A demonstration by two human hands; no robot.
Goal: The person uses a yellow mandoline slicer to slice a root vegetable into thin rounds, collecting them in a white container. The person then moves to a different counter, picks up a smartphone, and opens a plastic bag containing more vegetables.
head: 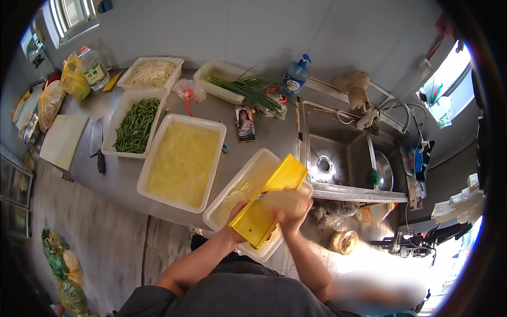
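Observation:
My left hand [236,222] grips the long edge of a yellow mandoline slicer [288,171], which lies slantwise above a white plastic tub [216,212]. My right hand [295,222] holds a pale peeled vegetable [286,201], possibly a potato, against the slicer's face near the blade. Motion blurs the vegetable and the fingers around it. Pale thin slices [233,198] lie in the tub beneath, partly hidden by the slicer and my hands. The tub stands at the counter's front edge, close to my body, with its near end overhanging.
Left of the tub stands a container of yellowish contents [178,162], beside a tub of cut green beans [136,126]. A cleaver [96,138] and cutting board [63,138] lie farther left. A phone [245,123] rests behind. A steel sink [336,150] adjoins on the right.

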